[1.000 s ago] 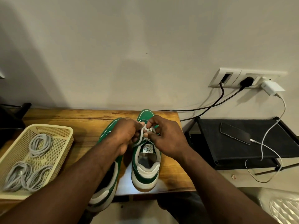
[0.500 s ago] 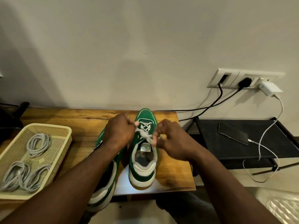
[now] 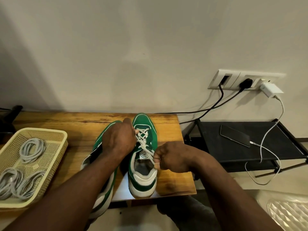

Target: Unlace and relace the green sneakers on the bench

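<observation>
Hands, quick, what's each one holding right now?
Left hand: closed, pinching the white lace.
Right hand: closed, pinching the same lace's free end.

Left sneaker (image 3: 103,137) mostly under forearm (image 3: 86,177), basket (image 3: 43,130) cut by left edge

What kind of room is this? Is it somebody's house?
Probably a room in someone's home. A wooden bench stands against a plain wall, a phone lies plugged in on a black rack beside it, and plugs fill a wall socket.
</observation>
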`<state>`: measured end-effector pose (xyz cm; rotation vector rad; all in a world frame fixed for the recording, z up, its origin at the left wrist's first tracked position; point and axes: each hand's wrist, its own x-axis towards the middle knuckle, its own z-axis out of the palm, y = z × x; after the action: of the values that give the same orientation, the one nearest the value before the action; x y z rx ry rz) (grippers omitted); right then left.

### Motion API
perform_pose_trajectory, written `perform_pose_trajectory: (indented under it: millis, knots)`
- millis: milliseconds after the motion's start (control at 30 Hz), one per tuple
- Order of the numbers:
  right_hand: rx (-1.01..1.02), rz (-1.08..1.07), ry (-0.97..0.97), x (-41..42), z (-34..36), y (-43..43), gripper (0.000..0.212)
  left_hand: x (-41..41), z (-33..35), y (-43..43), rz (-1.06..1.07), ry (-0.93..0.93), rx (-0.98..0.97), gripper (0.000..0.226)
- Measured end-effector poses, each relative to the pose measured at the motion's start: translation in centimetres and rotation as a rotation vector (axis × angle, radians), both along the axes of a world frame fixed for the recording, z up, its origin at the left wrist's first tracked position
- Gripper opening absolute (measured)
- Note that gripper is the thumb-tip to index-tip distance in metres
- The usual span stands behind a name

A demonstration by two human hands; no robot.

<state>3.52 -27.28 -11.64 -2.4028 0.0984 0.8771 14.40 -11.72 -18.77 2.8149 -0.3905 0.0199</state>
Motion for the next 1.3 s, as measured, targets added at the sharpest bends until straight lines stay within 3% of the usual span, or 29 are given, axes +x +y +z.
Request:
perform_pose_trajectory:
  millis: [133,233,333,467,567,633,767,833,933,1033,1167,1233,1300]
  knots:
    - [-0.004,-0.014,-0.028,-0.2,-0.7,0.2,0.004,0.4,-0.3,0.1,-0.026,0.012,0.012,0.019]
    - [0.024,-0.106,-0.093,-0.4,-1.2,-0.2,0.009,1.6,0.2,0.9,-0.040,0.226,-0.170,0.017]
    - [-0.019,-0.167,-0.178,-0.2,-1.2,-0.6,0.011,2.1,1.2,1.7,-0.196,0.448,-0.359,0.015]
    - [-0.113,-0.240,-0.328,0.7,-1.6,0.1,0.029,1.7,2.6,2.1,-0.416,0.481,-0.133,0.023]
    - [-0.187,-0.180,-0.317,0.9,-2.0,1.3,0.040,1.2,3.0,2.0,-0.448,0.445,0.049,0.022]
    - [-0.268,-0.147,-0.321,1.0,-2.1,2.0,0.043,0.7,3.3,1.9,-0.422,0.424,0.053,0.020]
    - [-0.335,-0.194,-0.322,1.3,-2.5,2.5,0.038,-0.4,4.1,1.5,-0.313,0.438,-0.140,0.018]
    - [-0.297,-0.228,-0.309,1.5,-2.5,2.6,0.029,-0.8,4.4,1.4,-0.220,0.561,-0.311,0.016]
    - [0.014,-0.418,-0.234,1.8,-1.9,2.5,0.016,-1.4,4.9,1.6,-0.089,0.713,-0.479,0.009]
    - [0.168,-0.485,-0.129,1.8,-1.4,2.4,0.012,-2.3,4.5,1.7,-0.019,0.676,-0.488,0.012]
    - [0.259,-0.539,-0.039,1.5,-0.8,2.1,0.019,-4.0,3.1,1.1,-0.101,0.406,-0.305,0.015]
    - [0.251,-0.577,-0.073,1.3,-0.5,1.6,0.017,-4.8,3.3,0.9,-0.192,0.301,-0.177,0.003]
    - [0.143,-0.579,-0.129,1.3,-0.5,1.0,0.011,-5.4,3.3,0.8,-0.299,0.274,-0.041,0.013]
